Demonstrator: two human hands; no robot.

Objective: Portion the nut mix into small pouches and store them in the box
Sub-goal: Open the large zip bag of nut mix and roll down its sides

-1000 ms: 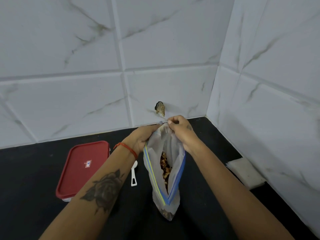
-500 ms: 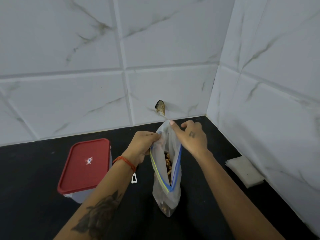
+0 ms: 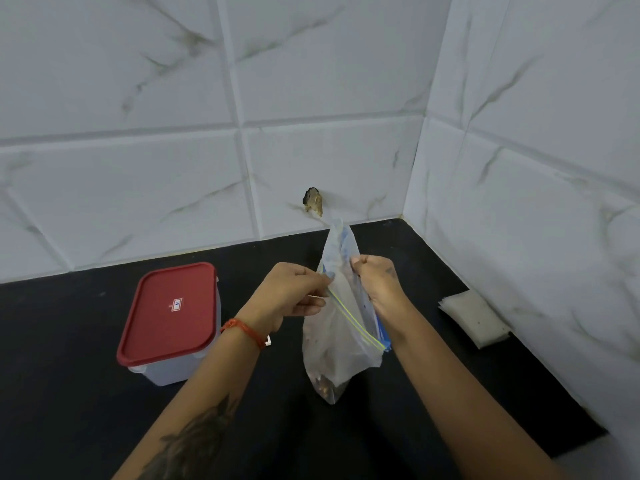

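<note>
A clear zip bag of nut mix [image 3: 337, 336] stands upright on the black counter, its blue and yellow zip strip running diagonally across the top. My left hand [image 3: 292, 294] pinches the left side of the zip rim. My right hand [image 3: 375, 280] grips the right side of the rim, fingers curled. Nuts show dimly at the bag's bottom. A clear plastic box with a closed red lid [image 3: 171, 320] stands to the left of my left forearm. A stack of small empty pouches [image 3: 474, 317] lies at the right, against the wall.
The black counter [image 3: 69, 393] ends at white marble-tiled walls behind and to the right, forming a corner. A small brown chip marks the back wall [image 3: 313, 201]. A white handle tip [image 3: 268, 340] peeks out beside my left wrist.
Both hands slid down from the bag's far top corner to the middle of the rim. The bag's mouth, wide before, now looks nearly flat. The view shifted, showing more of the box.
</note>
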